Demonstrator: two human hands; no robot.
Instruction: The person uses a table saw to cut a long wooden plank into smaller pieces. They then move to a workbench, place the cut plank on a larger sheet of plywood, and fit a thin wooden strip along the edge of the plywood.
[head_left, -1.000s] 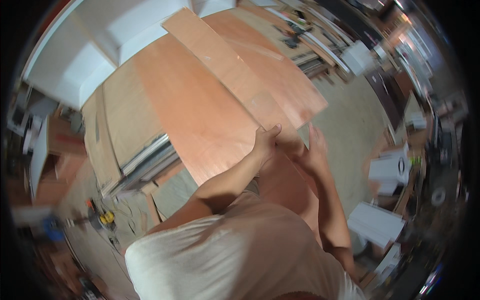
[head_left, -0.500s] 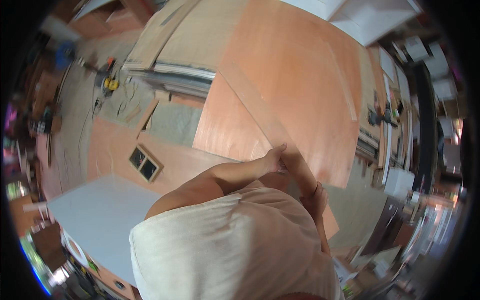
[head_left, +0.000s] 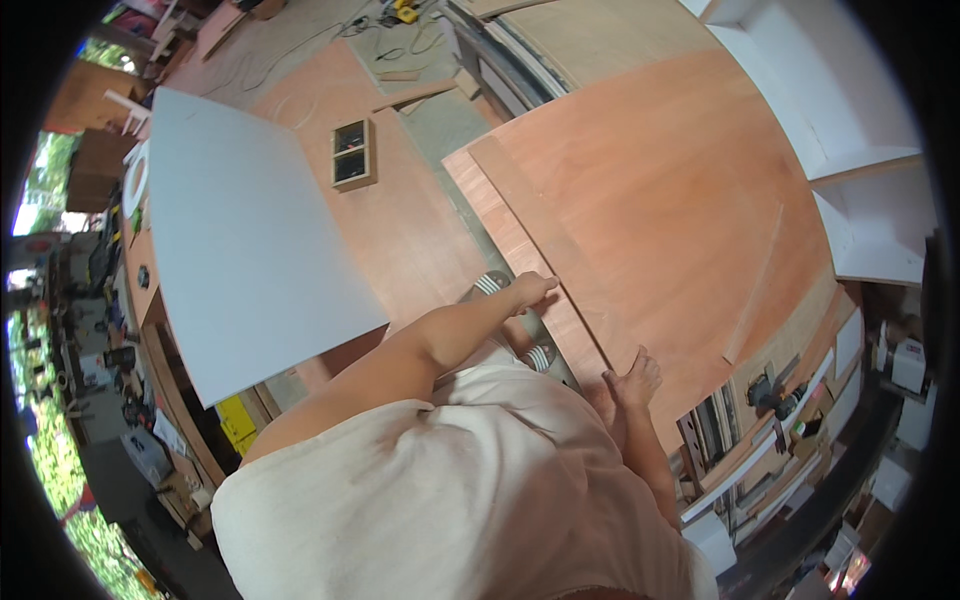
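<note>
Note wooden strip (head_left: 545, 230) swung since the earlier frame, now on orange panel (head_left: 690, 200), nearly parallel to its near edge. Find left hand (head_left: 533, 291) curled at its side, grip unconfirmed; right hand (head_left: 636, 384) released, fingers spread, by its end. Advise steadying both ends evenly.

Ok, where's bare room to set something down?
The orange plywood sheet is bare between the narrow wooden board and thin pale strip; so is the large grey-white panel left of the small two-section wooden box. It's crowded around the dark power drill.
</note>
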